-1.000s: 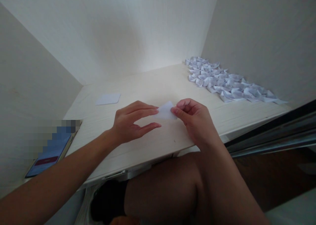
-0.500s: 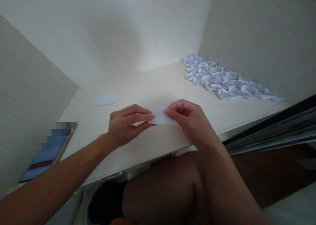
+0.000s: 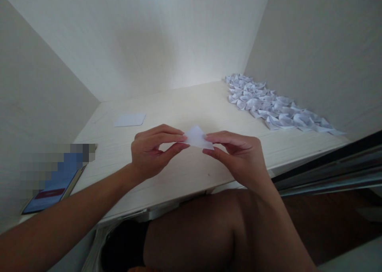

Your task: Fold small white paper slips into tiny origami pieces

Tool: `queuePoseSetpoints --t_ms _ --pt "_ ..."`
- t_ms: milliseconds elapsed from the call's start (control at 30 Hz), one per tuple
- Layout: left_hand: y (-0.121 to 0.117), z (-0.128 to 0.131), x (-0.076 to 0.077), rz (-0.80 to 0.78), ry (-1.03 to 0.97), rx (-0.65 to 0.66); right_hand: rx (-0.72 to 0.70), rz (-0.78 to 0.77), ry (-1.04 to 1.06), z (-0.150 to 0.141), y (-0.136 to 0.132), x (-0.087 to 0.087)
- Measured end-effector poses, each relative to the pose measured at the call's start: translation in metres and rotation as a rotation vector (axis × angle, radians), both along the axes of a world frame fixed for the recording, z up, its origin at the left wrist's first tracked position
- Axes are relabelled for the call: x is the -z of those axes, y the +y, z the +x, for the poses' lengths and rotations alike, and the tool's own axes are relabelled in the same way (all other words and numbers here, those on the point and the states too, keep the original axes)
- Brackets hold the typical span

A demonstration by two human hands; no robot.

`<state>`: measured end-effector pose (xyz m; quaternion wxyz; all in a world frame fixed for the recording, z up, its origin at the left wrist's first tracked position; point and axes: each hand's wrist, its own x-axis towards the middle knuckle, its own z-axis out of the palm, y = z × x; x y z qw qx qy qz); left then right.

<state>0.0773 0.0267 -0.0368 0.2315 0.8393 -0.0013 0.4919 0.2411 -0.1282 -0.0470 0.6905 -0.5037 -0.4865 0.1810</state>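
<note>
A small piece of white paper folded into a triangle (image 3: 196, 137) is held up over the desk, its peak pointing away from me. My left hand (image 3: 158, 150) pinches its left corner between thumb and fingers. At the right side, my right hand (image 3: 238, 152) grips it with the fingers on top and the thumb at the lower edge. Both hands are closed on the same paper, and fingertips cover its side corners.
A flat stack of white paper (image 3: 130, 120) lies at the desk's left. Many folded white paper pieces (image 3: 277, 104) sit in rows along the right wall. A phone or tablet with a lit screen (image 3: 56, 184), partly pixelated, leans at the left. The pale desk (image 3: 185, 100) is walled on three sides.
My right hand has shifted its hold: the thumb has come down to the paper's lower edge and the fingers have straightened over the top. The left hand keeps its pinch. The view has tilted slightly.
</note>
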Motion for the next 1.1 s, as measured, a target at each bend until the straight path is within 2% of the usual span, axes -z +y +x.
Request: queuePoseSetpoints --t_ms 133,267,333,467,600,900,1100 --pt "-0.002 0.0 -0.001 -0.062 0.014 -0.047 0.057 0.03 0.006 -0.005 0.001 -0.001" --pt "-0.007 0.001 -0.004 -0.124 0.009 -0.017 0.08 0.005 0.057 -0.011 0.002 -0.005" --pt "-0.011 0.002 -0.005 -0.203 0.006 0.014 0.087 -0.004 0.13 -0.015 0.004 -0.006" --pt "-0.015 0.005 -0.005 -0.479 0.024 0.095 0.119 -0.054 0.3 -0.022 0.01 -0.006" --pt "-0.014 0.007 -0.001 -0.685 0.087 0.1 0.101 -0.065 0.435 -0.024 0.017 0.0" --pt "-0.014 0.01 0.0 -1.001 0.102 0.115 0.064 -0.133 0.571 -0.025 0.024 0.005" --pt "-0.016 0.012 0.0 -1.093 0.095 0.109 0.031 -0.14 0.671 -0.026 0.027 0.008"
